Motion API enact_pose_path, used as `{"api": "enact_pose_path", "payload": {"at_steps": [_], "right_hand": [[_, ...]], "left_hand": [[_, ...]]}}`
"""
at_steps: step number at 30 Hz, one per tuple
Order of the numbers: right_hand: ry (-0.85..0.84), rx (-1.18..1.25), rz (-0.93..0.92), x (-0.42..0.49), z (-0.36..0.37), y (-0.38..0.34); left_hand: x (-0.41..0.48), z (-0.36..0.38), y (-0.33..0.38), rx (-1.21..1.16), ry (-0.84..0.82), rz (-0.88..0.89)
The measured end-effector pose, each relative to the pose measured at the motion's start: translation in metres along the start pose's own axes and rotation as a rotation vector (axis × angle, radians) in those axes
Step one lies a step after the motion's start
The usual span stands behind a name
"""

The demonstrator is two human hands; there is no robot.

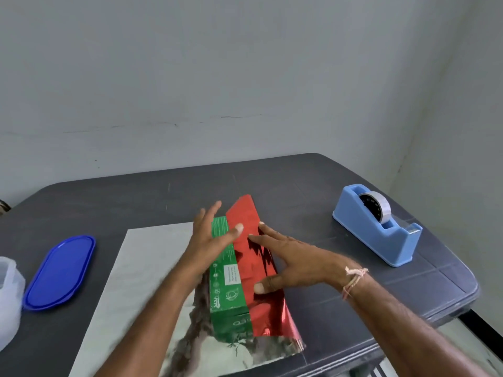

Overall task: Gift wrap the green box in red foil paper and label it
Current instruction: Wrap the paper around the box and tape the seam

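Observation:
The long green box (226,292) lies in the middle of the dark table, on the silver underside of the foil sheet (141,270). The sheet's right edge, red side out (246,221), is folded up over the right half of the box top. My left hand (211,240) is spread against the box's left side, its thumb on the fold's edge. With fingers straight, my right hand (285,259) presses the red foil flat onto the box top.
A blue tape dispenser (381,227) with a roll of clear tape stands at the right of the table (313,180). A blue oval lid (61,270) and a clear plastic container (8,295) lie at the left edge. A pale wall rises behind.

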State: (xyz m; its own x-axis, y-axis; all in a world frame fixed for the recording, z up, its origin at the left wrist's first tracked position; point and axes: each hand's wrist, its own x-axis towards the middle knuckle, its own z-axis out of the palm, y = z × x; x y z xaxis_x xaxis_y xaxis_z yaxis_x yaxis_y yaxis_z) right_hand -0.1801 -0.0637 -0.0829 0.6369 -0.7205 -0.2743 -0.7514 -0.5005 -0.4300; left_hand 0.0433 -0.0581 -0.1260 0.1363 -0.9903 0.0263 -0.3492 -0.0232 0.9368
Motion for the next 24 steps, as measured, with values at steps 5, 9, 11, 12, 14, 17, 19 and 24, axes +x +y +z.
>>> {"api": "enact_pose_path", "payload": {"at_steps": [5, 9, 11, 12, 14, 17, 19, 24], "right_hand": [[0.083, 0.116, -0.027, -0.003, 0.021, 0.0], [0.134, 0.136, 0.011, -0.005, 0.031, -0.005], [0.137, 0.135, 0.033, -0.006, 0.033, -0.008], [0.13, 0.135, 0.041, -0.007, 0.033, -0.009], [0.113, 0.131, 0.053, -0.008, 0.033, -0.011], [0.1, 0.109, 0.059, -0.008, 0.031, -0.014], [0.084, 0.081, 0.061, -0.007, 0.03, -0.015], [0.067, 0.072, 0.062, -0.005, 0.031, -0.017]], "left_hand": [[-0.041, 0.012, -0.026, -0.442, 0.02, -0.063], [-0.044, 0.02, -0.025, -0.59, 0.024, -0.053], [-0.045, 0.021, -0.024, -0.62, 0.013, -0.054], [-0.044, 0.021, -0.024, -0.622, 0.009, -0.059], [-0.044, 0.022, -0.027, -0.616, 0.0, -0.059], [-0.043, 0.021, -0.029, -0.592, -0.015, -0.066], [-0.043, 0.02, -0.028, -0.538, -0.037, -0.073], [-0.04, 0.014, -0.031, -0.498, -0.079, -0.14]]}}
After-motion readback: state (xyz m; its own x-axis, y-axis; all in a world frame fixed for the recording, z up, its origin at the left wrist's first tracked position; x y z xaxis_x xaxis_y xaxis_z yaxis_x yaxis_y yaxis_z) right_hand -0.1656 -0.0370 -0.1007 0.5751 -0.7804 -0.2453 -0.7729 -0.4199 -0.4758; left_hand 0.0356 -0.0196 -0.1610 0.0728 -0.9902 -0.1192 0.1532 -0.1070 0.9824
